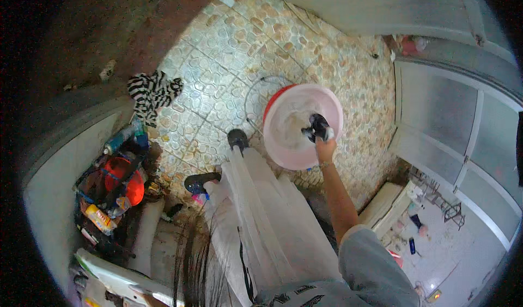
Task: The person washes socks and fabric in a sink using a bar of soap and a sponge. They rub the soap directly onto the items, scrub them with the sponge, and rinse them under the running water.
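My right hand [325, 149] reaches over the near right rim of a pale pink basin [282, 156]. It grips a dark bundle with a small white patch [318, 127], which looks like wet cloth, though its exact kind is unclear. Cloudy, brownish water [292, 125] with pale suds fills the bottom of the basin. Behind the basin's far left side shows the edge of a red container [273, 102]. A thin curved wire handle [247, 98] lies out to its left. My left hand is out of view.
Stone-patterned tiles [241, 53] cover the floor. A zebra-striped cloth [153, 92] lies at the left by the wall. Below it, a rack [88, 184] holds bottles and a red-orange container [132, 188]. A framed panel door [441, 98] stands at the right.
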The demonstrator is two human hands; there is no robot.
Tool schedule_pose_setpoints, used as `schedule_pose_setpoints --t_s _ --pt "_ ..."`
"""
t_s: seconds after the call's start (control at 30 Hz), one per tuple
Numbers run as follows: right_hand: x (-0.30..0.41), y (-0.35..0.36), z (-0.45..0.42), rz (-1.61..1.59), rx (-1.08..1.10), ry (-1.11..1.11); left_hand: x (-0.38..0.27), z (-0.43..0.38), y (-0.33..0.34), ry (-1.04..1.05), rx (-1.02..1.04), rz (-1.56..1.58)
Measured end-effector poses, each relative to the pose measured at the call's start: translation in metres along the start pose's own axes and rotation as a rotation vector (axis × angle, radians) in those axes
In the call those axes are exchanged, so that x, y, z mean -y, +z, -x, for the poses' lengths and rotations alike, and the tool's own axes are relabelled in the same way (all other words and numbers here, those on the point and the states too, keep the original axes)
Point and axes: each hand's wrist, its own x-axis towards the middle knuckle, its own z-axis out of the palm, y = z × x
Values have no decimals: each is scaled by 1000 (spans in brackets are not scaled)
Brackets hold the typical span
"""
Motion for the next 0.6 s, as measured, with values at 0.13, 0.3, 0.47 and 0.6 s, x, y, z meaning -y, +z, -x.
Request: schedule_pose_setpoints --t_s 0.13,0.3,0.47,0.6 --pt "71 -22 7 140 -36 -215 26 0 -17 -35 -92 90" --pt "234 -8 87 -115 335 -461 80 -5 -30 -73 -217 216" --pt "367 81 235 -229 800 -799 140 11 -43 145 -489 47" --pt "434 148 385 -324 1226 -946 79 27 -29 -379 -418 973"
